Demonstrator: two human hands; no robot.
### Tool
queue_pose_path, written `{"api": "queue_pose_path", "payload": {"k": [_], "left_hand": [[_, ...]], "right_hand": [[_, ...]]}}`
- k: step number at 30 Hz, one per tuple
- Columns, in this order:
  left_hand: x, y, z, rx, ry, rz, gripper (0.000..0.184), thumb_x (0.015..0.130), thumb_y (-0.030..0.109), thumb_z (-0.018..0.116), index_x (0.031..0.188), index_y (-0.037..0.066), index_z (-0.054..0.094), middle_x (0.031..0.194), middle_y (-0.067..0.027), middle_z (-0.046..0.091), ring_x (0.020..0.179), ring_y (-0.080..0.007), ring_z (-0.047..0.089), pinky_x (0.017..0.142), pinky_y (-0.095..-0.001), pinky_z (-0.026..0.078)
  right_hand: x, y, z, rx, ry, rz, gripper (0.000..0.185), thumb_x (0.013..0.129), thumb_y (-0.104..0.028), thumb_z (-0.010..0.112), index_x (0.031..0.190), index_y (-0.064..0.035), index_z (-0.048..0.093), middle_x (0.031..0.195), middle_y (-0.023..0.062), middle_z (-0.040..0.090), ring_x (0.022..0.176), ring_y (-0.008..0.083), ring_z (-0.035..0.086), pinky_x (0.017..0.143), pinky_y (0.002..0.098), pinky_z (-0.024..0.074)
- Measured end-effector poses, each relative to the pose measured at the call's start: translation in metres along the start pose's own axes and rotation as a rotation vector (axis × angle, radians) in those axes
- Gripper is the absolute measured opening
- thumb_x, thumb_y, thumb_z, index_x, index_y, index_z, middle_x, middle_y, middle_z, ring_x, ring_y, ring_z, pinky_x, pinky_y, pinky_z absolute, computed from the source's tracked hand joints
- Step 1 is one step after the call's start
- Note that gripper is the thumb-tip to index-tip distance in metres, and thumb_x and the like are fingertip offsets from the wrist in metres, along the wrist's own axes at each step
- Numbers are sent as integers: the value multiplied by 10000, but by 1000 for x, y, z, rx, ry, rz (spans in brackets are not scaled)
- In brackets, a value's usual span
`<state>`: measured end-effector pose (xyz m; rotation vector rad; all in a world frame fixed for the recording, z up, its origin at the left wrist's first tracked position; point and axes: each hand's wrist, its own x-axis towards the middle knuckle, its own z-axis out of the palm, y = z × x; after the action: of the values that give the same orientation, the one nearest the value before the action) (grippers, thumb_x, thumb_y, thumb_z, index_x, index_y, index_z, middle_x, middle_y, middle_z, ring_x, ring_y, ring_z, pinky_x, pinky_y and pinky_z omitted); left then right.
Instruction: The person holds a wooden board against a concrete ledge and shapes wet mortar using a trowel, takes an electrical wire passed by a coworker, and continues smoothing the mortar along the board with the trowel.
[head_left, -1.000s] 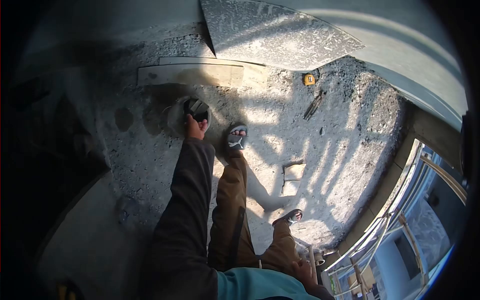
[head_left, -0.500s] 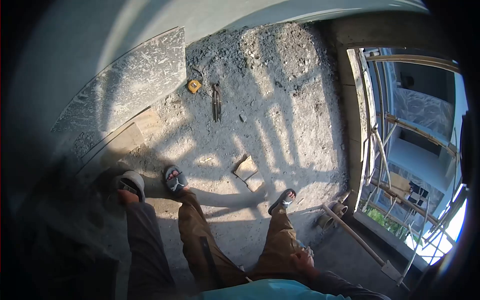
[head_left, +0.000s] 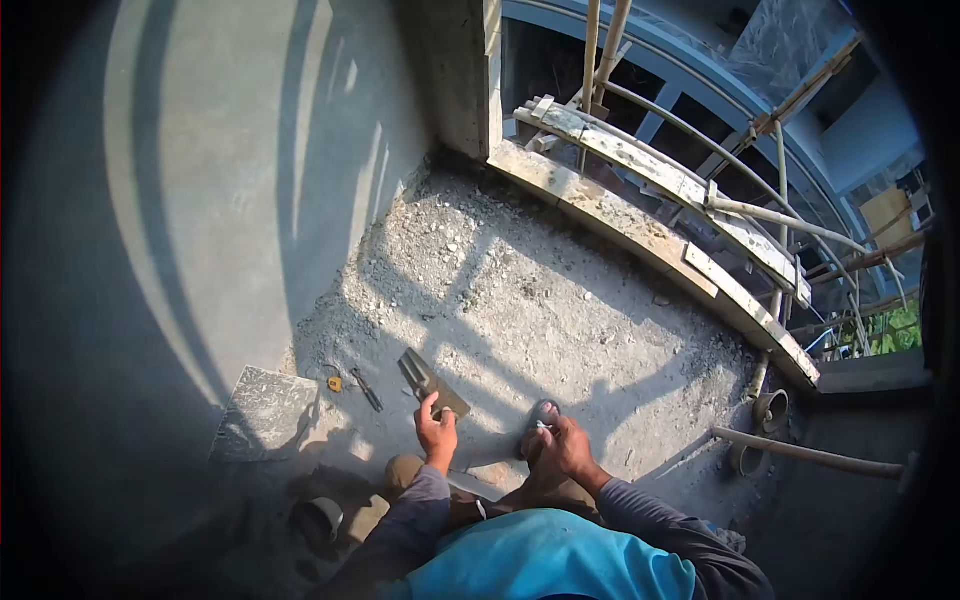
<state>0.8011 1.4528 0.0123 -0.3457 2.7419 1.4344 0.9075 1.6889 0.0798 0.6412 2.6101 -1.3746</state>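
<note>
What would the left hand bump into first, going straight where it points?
The left hand holds a flat, rectangular metal trowel; beyond it, the way looks free over pale, rubble-strewn ground, and the smooth grey wall would probably come first, though depth is unclear.

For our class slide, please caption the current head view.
Left hand holding a trowel over gravelly ground, a yellow tape measure nearby.

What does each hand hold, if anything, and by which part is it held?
The left hand holds a trowel at its near end, the exact grip being unclear. Whether the right hand holds anything cannot be told.
</note>
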Motion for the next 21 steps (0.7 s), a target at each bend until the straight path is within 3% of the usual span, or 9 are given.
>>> {"api": "queue_pose_path", "payload": {"k": [5,7,9,11,13,17,19,20,21], "left_hand": [[-24,195,135,-73,-541,488,380,788,163,656,1157,90,599,961,-146,579,916,-339,561,794,-403,457],[-26,233,179,-44,-602,750,359,774,187,678,1104,65,605,926,-149,560,863,-346,559,750,-420,455],[-24,272,207,-29,-582,944,349,760,195,701,1068,74,590,909,-134,552,813,-340,565,690,-441,452],[-11,302,237,-68,-621,1066,357,762,194,702,1072,80,565,922,-130,550,827,-332,563,693,-432,456],[2,313,275,-60,-702,1083,345,754,175,708,1050,80,557,919,-130,553,837,-328,562,708,-422,458],[47,341,351,-143,-1068,1087,321,777,174,702,1045,71,558,971,-127,581,874,-317,588,769,-406,480],[77,366,374,-181,-1084,1063,337,785,184,702,1072,67,568,1022,-130,591,908,-314,592,794,-397,483],[89,375,381,-207,-1058,1039,355,794,194,701,1100,64,578,1073,-132,601,942,-312,597,818,-388,486],[104,372,393,-169,-1122,930,445,796,246,692,1185,77,559,1135,-138,589,1009,-307,573,868,-397,462]], "right_hand": [[78,-22,-104,178,294,107,339,919,-274,573,1072,25,613,887,208,670,790,272,663,699,372,516],[99,-21,-157,220,304,220,386,941,-322,523,1048,37,616,874,213,671,798,278,664,689,368,507],[124,14,-188,309,310,295,379,944,-348,521,929,20,608,738,103,618,672,166,571,603,310,462],[150,30,-214,554,344,394,335,939,-333,546,874,-8,594,691,42,567,647,100,503,565,269,427],[177,51,-238,604,392,375,287,927,-304,581,848,-29,578,704,28,566,634,85,503,543,250,418],[240,87,-272,783,463,588,265,894,-268,630,806,-34,544,732,47,567,620,98,527,509,266,423],[267,114,-290,608,510,631,287,872,-277,637,812,-14,538,728,52,566,617,128,539,530,296,449],[278,128,-303,322,486,715,306,817,-271,653,842,11,539,751,127,609,659,249,610,600,378,488],[282,140,-312,328,479,762,306,817,-271,653,842,11,539,751,127,609,659,249,610,600,378,488]]}}
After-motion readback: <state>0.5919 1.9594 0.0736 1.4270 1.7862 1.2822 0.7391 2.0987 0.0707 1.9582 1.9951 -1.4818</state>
